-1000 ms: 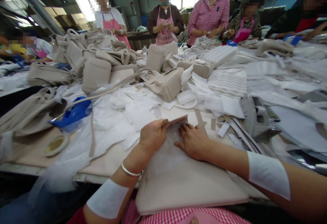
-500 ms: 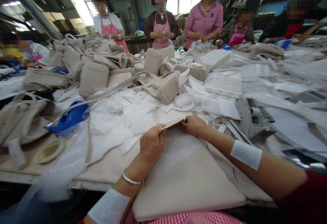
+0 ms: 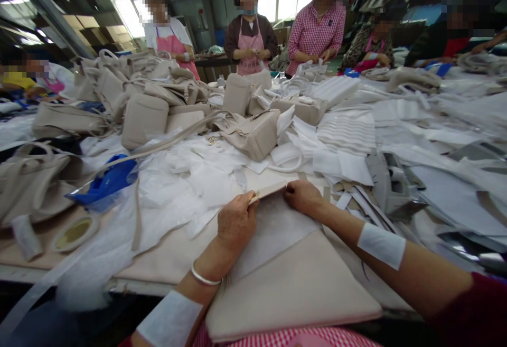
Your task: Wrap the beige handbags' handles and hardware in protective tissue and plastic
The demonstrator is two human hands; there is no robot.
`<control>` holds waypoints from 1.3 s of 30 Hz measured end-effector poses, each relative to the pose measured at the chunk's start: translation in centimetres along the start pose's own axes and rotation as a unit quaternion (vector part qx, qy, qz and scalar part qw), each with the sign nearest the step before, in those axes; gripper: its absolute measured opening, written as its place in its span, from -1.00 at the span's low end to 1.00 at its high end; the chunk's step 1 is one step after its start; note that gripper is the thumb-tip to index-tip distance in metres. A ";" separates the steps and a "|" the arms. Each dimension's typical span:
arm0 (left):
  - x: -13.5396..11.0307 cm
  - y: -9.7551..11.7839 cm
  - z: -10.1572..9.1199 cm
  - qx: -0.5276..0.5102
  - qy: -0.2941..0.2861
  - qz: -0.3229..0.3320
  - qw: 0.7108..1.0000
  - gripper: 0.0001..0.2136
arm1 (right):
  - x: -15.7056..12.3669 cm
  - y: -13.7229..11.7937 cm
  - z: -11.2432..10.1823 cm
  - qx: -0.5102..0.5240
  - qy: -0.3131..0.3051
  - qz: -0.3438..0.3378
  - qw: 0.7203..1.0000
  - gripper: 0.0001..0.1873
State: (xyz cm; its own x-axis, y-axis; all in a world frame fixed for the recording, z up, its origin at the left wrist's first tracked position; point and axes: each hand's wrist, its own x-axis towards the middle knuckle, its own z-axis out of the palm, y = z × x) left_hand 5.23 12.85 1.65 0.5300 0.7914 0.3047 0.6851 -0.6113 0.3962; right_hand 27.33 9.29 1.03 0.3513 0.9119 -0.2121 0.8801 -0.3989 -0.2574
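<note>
A narrow beige strap [image 3: 272, 190] with a gold-coloured metal fitting is stretched between my two hands. My left hand [image 3: 236, 224] is closed around its left end, beside the fitting. At the other end, the curled fingers of my right hand [image 3: 304, 197] grip the strap; its tip is hidden by them. Below the hands, a thin white sheet [image 3: 273, 233] lies over a beige bag [image 3: 301, 289], which rests flat at the near table edge against my checked apron. Whether the strap joins this bag, I cannot tell.
Beige handbags [image 3: 253, 136] lie ahead, heaped higher at the left. White wrapping paper [image 3: 198, 172] covers the middle. To the left are a blue tape dispenser [image 3: 113, 178] and a tape roll [image 3: 75, 234]. A grey dispenser [image 3: 390, 183] stands right. Several people work across the table.
Both hands keep their grip on the strap; my right hand has shifted slightly right. Across the table, the co-workers' hands have moved a little.
</note>
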 end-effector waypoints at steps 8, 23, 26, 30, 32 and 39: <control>0.0 0.2 -0.1 0.020 -0.009 0.004 1.000 -0.72 | -0.7 1.2 -0.5 0.005 0.014 0.038 0.999 -0.70; 0.1 0.0 -0.1 -0.014 -0.019 -0.007 1.000 -0.74 | -6.9 -2.5 -4.9 -0.066 0.027 -0.358 0.931 -0.71; 0.3 0.0 -0.4 -0.012 -0.027 -0.003 1.000 -0.74 | -7.1 -3.5 -3.4 -0.033 -0.057 -0.426 0.902 -0.61; 0.5 -0.2 -1.0 -0.031 -0.036 0.024 0.999 -0.77 | -6.1 -3.1 -1.3 -0.046 -0.110 -0.360 0.925 -0.26; 0.4 -0.1 -1.3 -0.039 -0.045 0.039 0.997 -0.78 | -5.9 -2.8 -0.8 -0.046 -0.117 -0.320 0.939 -0.18; -0.3 1.6 -1.9 0.050 -0.117 0.077 0.989 -0.66 | -6.5 -2.3 -0.4 -0.010 -0.098 -0.238 0.966 -0.12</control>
State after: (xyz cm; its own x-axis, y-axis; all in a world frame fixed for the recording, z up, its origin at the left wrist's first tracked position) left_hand 5.24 11.63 3.80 0.7246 0.6745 0.1415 0.6275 -0.7306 0.2693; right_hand 23.11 4.28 3.35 -0.1601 0.9551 -0.2491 0.9339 0.0649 -0.3515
